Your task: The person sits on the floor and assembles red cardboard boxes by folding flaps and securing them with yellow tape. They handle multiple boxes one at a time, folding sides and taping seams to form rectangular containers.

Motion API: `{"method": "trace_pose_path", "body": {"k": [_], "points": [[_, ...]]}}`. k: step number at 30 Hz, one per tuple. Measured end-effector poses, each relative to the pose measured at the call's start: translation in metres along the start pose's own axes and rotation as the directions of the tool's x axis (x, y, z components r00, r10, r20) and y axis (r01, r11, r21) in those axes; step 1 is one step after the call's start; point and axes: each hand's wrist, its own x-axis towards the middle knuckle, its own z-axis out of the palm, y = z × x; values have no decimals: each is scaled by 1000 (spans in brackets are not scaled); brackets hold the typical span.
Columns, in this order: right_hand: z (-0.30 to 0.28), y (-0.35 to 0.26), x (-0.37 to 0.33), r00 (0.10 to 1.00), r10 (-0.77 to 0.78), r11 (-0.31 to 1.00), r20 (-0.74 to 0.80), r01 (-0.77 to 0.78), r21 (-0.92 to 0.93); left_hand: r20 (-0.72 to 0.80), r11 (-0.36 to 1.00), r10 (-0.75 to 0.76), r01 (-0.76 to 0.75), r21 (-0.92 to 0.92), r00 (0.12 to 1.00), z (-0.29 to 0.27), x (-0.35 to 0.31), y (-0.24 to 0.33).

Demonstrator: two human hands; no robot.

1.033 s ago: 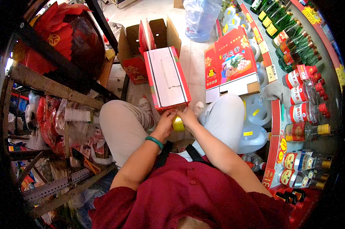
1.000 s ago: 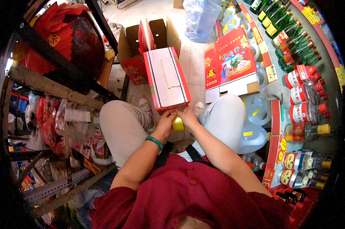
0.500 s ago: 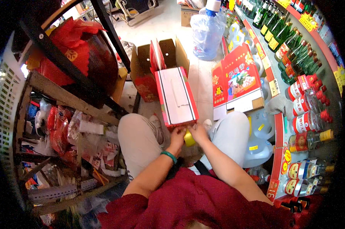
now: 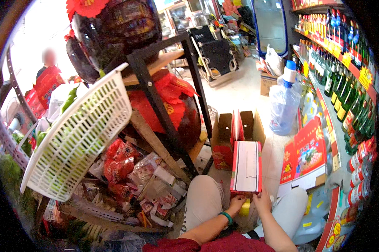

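Observation:
A long red cardboard box (image 4: 247,168) with a white top lies between my knees, its near end toward me. At that near end my left hand (image 4: 235,204), a green bangle on its wrist, is closed with the fingertips pinched together. Just right of those fingers hangs a yellow roll of what looks like tape (image 4: 244,208), partly hidden. My right hand (image 4: 262,202) is closed at the box's near right corner, fingertips against its edge. Beyond the box, an open brown and red carton (image 4: 221,145) stands with its flaps up.
At left, a white plastic basket (image 4: 82,138) of green vegetables tilts beside a black metal frame (image 4: 156,105) carrying large dark jars. A flat red printed carton (image 4: 307,155) lies at right, near shelves of bottles (image 4: 344,98). A wrapped water jug (image 4: 281,109) stands farther off. Another person sits far left.
The view has swung left and up, so the basket, jars and folding chair show more. Both hands stay at the box's near end, with the yellow roll still between them.

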Motion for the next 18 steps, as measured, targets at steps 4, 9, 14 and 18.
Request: {"method": "trace_pose_path", "body": {"k": [4,9,14,18], "points": [[7,2,-4,979,-180,979,-98,169,-116,-16,999,49,-49,21,999,-12,6,-3],[-8,-21,35,814,-540,831,-212,478,-284,129,988,-29,9,153,991,-11,5,22],[21,28,74,933,-360,897,-27,338,-287,108,999,-48,50,-20,993,-18,-17,47],[23,16,61,961,-270,962,-61,266,-62,40,969,-195,199,-149,980,-16,-24,56]]}}
